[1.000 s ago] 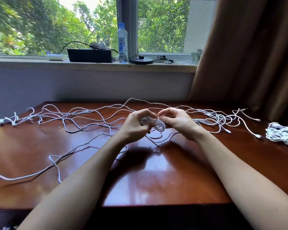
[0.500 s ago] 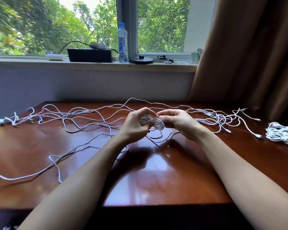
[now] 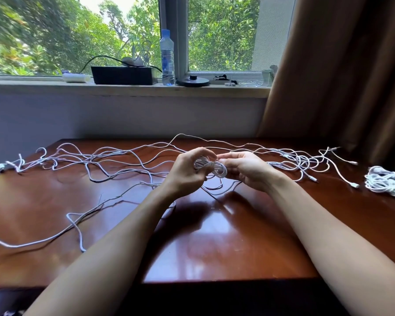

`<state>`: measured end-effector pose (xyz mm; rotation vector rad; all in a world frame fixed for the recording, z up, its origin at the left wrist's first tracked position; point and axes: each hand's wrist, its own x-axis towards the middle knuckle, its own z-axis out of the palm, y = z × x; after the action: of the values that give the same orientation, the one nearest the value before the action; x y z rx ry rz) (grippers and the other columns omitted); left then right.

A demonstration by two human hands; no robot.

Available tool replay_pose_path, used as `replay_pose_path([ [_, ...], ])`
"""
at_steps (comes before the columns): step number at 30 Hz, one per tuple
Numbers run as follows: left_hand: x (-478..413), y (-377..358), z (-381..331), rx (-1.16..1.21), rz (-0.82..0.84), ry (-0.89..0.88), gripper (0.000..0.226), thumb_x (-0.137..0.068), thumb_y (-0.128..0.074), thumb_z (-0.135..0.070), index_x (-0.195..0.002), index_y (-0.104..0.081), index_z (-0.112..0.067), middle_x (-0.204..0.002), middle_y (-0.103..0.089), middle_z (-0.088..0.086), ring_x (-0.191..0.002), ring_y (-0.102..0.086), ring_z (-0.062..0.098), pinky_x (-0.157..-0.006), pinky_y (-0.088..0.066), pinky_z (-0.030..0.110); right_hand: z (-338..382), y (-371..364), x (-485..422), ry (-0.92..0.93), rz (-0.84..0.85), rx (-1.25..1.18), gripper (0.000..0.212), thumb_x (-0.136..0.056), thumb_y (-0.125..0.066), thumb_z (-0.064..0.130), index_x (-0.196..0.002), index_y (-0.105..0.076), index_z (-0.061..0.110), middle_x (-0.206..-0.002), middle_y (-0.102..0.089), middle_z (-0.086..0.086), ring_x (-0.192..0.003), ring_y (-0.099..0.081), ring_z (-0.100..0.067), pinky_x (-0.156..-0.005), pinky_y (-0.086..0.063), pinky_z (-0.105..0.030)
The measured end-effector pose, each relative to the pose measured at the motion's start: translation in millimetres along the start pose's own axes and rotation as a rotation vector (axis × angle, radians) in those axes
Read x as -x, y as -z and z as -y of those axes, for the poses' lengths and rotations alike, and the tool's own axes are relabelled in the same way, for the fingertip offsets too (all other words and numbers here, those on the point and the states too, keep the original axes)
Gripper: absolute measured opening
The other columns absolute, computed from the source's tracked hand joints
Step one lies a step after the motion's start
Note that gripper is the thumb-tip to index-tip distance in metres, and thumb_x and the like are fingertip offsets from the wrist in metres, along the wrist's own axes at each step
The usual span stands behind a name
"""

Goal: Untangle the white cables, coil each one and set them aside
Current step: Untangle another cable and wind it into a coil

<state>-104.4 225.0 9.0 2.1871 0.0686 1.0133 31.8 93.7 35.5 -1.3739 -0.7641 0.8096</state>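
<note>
A person's left hand (image 3: 187, 172) and right hand (image 3: 244, 169) close around a small coil (image 3: 211, 167) of white cable above the middle of the worktop (image 3: 214, 236), apparently mid-winding. Loose cables (image 3: 100, 160) sprawl across the far half, while a finished bundle (image 3: 385, 183) lies at the right edge. The next move likely calls for securing this coil, then setting it beside that bundle.

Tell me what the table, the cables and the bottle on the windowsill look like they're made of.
Table: looks like reddish-brown wood under a glossy varnish; it mirrors the window light.
Cables: thin white cords, probably plastic- or rubber-jacketed; they bend in loose loops.
Bottle: clear plastic, apparently; see-through with a blue cap and label.
</note>
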Motion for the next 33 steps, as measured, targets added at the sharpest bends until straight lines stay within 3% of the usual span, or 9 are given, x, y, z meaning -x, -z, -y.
replay_pose_path([
  [8, 0, 2, 0, -0.109, -0.057, -0.059, 0.017, -0.085, -0.075, -0.009, -0.100, -0.073, -0.017, -0.095, -0.074, -0.005, -0.083, -0.069, 0.012, -0.073, -0.057, 0.031, 0, 2, -2, 0.051, 0.057, 0.061, 0.022, -0.090, -0.057, -0.007, -0.092, -0.075, 0.004, -0.086, -0.075, -0.012, -0.073, -0.069, -0.015, -0.068, -0.057, -0.024],
  [14, 0, 2, 0, -0.173, -0.118, -0.067, 0.014, -0.084, -0.075, -0.008, -0.096, -0.073, -0.016, -0.087, -0.070, -0.008, -0.075, -0.063, 0.000, -0.070, -0.045, 0.012, 1, 0, 1, 0.064, 0.126, 0.088, 0.029, -0.092, -0.051, -0.003, -0.091, -0.078, 0.007, -0.094, -0.075, -0.010, -0.081, -0.066, -0.014, -0.082, -0.052, -0.027],
  [19, -1, 3, -1, -0.194, -0.152, -0.066, 0.014, -0.083, -0.075, -0.006, -0.094, -0.073, -0.015, -0.084, -0.066, -0.013, -0.073, -0.061, -0.005, -0.070, -0.043, 0.010, -1, 1, 3, 0.134, 0.170, 0.119, 0.019, -0.090, -0.060, -0.006, -0.102, -0.074, 0.002, -0.103, -0.071, -0.016, -0.100, -0.063, -0.020, -0.093, -0.050, -0.027],
  [22, -1, 4, 1, -0.227, -0.182, -0.062, 0.016, -0.081, -0.074, -0.004, -0.093, -0.072, -0.014, -0.085, -0.066, -0.012, -0.076, -0.061, -0.007, -0.072, -0.042, 0.008, -1, 0, 8, 0.216, 0.207, 0.315, 0.026, -0.086, -0.074, 0.002, -0.111, -0.073, 0.009, -0.103, -0.074, -0.008, -0.095, -0.067, -0.011, -0.087, -0.052, -0.019],
  [25, -1, 6, 3, -0.225, -0.200, -0.039, 0.017, -0.080, -0.074, -0.003, -0.092, -0.073, -0.015, -0.087, -0.070, -0.007, -0.077, -0.064, 0.000, -0.074, -0.049, 0.016, -3, -7, 9, 0.327, 0.121, 0.491, 0.031, -0.085, -0.077, 0.004, -0.112, -0.071, 0.017, -0.095, -0.072, 0.000, -0.079, -0.064, -0.001, -0.078, -0.052, -0.015],
  [29, -3, 6, 10, -0.143, -0.196, 0.108, 0.014, -0.080, -0.073, -0.009, -0.090, -0.073, -0.019, -0.081, -0.072, -0.006, -0.071, -0.069, 0.011, -0.070, -0.060, 0.034, -6, -10, 4, 0.478, 0.016, 0.656, 0.028, -0.090, -0.073, 0.004, -0.117, -0.073, 0.010, -0.100, -0.070, 0.004, -0.080, -0.063, 0.008, -0.077, -0.049, -0.010],
  [31, -4, 7, 12, -0.091, -0.203, 0.170, 0.013, -0.081, -0.071, -0.012, -0.090, -0.073, -0.020, -0.077, -0.072, -0.007, -0.066, -0.069, 0.012, -0.065, -0.062, 0.041, -6, -8, 2, 0.517, -0.049, 0.660, 0.024, -0.087, -0.075, 0.002, -0.111, -0.075, 0.007, -0.095, -0.073, 0.005, -0.078, -0.066, 0.007, -0.076, -0.051, -0.012],
  [33, -4, 7, 10, -0.046, -0.205, 0.200, 0.014, -0.083, -0.071, -0.009, -0.094, -0.075, -0.018, -0.078, -0.073, -0.005, -0.062, -0.068, 0.008, -0.061, -0.062, 0.038, -7, -7, 1, 0.533, -0.132, 0.651, 0.017, -0.085, -0.078, 0.003, -0.101, -0.076, 0.008, -0.086, -0.075, 0.002, -0.073, -0.069, 0.001, -0.074, -0.055, -0.017],
])
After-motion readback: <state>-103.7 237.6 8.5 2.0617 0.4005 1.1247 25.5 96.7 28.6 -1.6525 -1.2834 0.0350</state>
